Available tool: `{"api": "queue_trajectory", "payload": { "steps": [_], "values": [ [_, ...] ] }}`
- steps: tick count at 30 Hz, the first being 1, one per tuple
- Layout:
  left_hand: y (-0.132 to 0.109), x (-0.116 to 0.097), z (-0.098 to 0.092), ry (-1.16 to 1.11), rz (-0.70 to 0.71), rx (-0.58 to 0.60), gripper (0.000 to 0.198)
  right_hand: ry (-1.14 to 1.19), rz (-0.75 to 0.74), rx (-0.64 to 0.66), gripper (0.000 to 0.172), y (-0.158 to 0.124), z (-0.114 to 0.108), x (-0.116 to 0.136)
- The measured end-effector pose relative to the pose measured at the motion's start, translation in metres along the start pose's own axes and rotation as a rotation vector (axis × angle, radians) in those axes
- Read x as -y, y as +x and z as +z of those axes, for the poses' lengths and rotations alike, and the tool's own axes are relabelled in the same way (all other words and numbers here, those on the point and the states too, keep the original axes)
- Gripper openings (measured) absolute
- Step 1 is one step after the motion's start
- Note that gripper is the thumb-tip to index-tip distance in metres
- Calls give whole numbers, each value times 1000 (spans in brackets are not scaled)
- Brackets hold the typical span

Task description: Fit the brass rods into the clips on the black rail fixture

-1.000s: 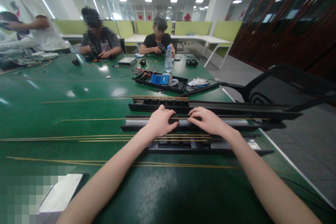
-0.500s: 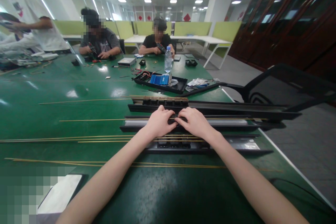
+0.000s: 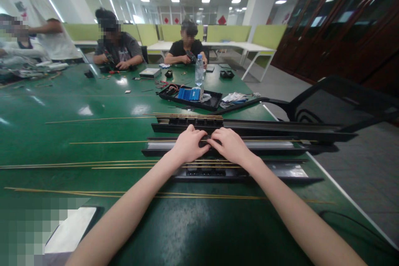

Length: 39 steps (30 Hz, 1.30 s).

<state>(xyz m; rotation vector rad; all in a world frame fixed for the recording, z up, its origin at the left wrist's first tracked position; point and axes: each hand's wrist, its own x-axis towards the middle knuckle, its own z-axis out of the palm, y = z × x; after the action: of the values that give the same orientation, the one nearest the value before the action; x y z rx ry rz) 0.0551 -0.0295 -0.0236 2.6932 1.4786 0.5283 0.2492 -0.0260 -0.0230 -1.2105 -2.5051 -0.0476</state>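
Over the middle black channel (image 3: 264, 152), my left hand (image 3: 189, 145) and my right hand (image 3: 230, 144) meet with bent fingers. Both sets of fingertips close on a small black part (image 3: 205, 138), mostly hidden by the fingers. A thin brass-coloured rod (image 3: 106, 142) runs along this channel at the fingertips; whether it passes through the part I cannot tell. Nearer me, a front channel (image 3: 249, 179) carries black blocks (image 3: 205, 170) with several rods above them. Behind my hands lies a back channel (image 3: 286, 129) with more black blocks (image 3: 199, 121) and rods.
Loose rods (image 3: 199, 196) lie in front of the channels. Beyond them are a black tray (image 3: 215, 102) with a blue item, gloves (image 3: 234, 99) and a water bottle (image 3: 198, 70). A chair (image 3: 336, 99) stands right. Co-workers sit across the green table (image 3: 102, 108).
My hands keep the same pose on the black part, and the rods lie as before. At the far left, the other people have shifted their arms and heads slightly.
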Motion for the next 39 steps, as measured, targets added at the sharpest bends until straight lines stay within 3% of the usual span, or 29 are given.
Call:
{"api": "queue_trajectory", "payload": {
  "steps": [39],
  "values": [
    [0,-2,-2,-38,-16,21,40,90,-9,54,32,-9,-11,-26]
  ]
}}
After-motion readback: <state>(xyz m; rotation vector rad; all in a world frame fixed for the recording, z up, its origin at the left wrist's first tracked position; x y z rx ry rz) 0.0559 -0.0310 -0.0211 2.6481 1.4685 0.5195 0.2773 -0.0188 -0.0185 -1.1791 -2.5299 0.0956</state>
